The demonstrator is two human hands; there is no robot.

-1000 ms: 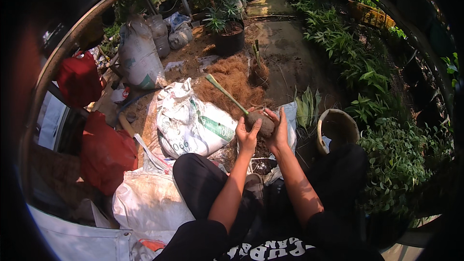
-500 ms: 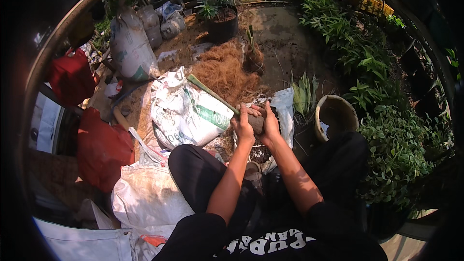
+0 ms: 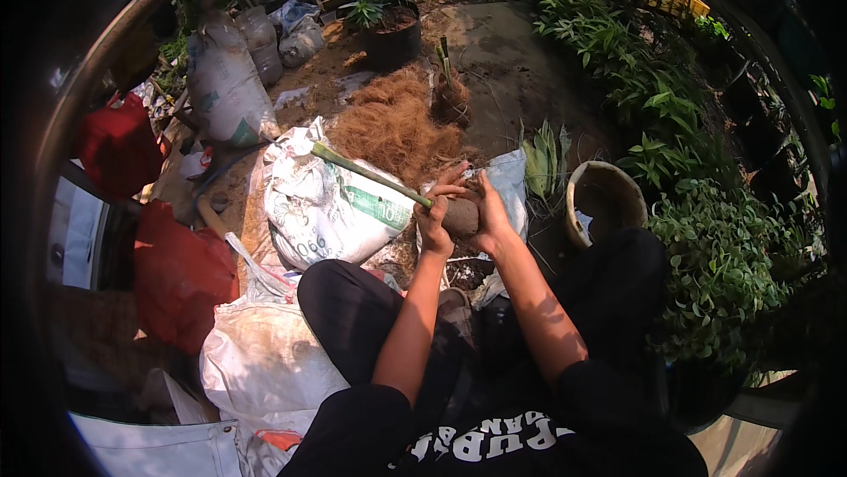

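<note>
Between my hands is a round brown root ball (image 3: 461, 218), with a long green stem (image 3: 366, 172) slanting out to the upper left over a white sack (image 3: 328, 203). My left hand (image 3: 432, 223) is closed at the stem's base, against the ball's left side. My right hand (image 3: 491, 217) cups the ball's right side, its fingers curved over the top. Beyond them lies a heap of loose brown coconut fibre (image 3: 397, 120). Beside the heap stands a fibre-wrapped root ball with short cut stems (image 3: 452, 97). A pale plastic sheet (image 3: 509, 179) lies just right of my hands.
A round tub (image 3: 606, 205) stands by my right knee, with cut leaves (image 3: 547, 164) beside it. Leafy plants (image 3: 732, 283) line the right side. Red bags (image 3: 181, 274) and a white sack (image 3: 269, 362) are at left. A black plant pot (image 3: 393, 40) stands at the back.
The view has shifted slightly. The root ball has turned a little in my hands, and its stem lies a bit lower toward the left. Both hands keep their hold.
</note>
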